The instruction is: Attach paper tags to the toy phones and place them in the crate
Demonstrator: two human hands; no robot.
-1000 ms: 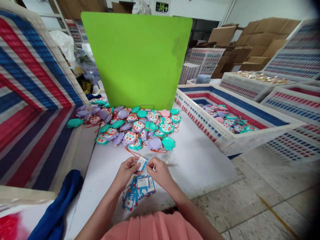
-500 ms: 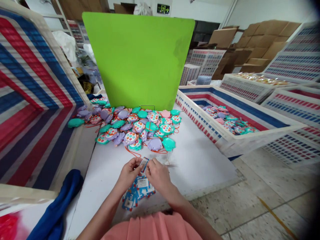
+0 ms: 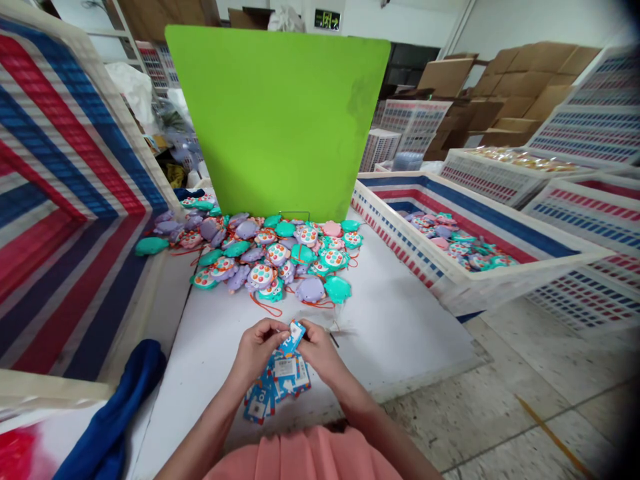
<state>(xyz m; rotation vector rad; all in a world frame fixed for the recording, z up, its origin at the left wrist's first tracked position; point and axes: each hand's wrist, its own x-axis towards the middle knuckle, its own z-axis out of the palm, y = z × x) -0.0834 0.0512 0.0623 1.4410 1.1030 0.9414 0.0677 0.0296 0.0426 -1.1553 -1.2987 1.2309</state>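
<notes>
Both hands meet over the near part of the white table. My left hand and my right hand pinch one small blue and white paper tag between their fingertips, the tag tilted. Under my hands lies a loose stack of the same blue tags. Beyond them a heap of teal, purple and pink toy keychains with orange strings covers the middle of the table.
A green board stands upright behind the heap. A white crate with more toys sits to the right, a striped crate wall to the left. A blue cloth hangs at the near left. Cardboard boxes fill the back.
My hands have drawn slightly nearer to me and turned the tag, so its blue face now tilts up to the right.
</notes>
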